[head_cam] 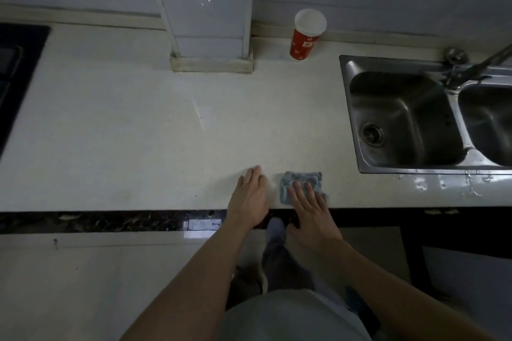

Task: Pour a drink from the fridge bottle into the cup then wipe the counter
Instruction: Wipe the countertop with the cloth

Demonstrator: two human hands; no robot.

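Note:
A red paper cup [304, 39] with a white rim stands upright at the back of the white counter [138, 133], against the wall. A folded blue-grey cloth [302, 180] lies flat near the counter's front edge. My right hand [310, 207] rests with its fingers spread on the cloth's near part, pressing it down. My left hand [249, 196] lies flat on the bare counter just left of the cloth, fingers together, holding nothing. No bottle is in view.
A steel double sink [401, 119] with a tap [471, 66] takes up the right side. A black hob [16, 77] sits at the far left. A white column [210, 22] stands on the counter at the back middle. Water drops lie on the sink's front rim.

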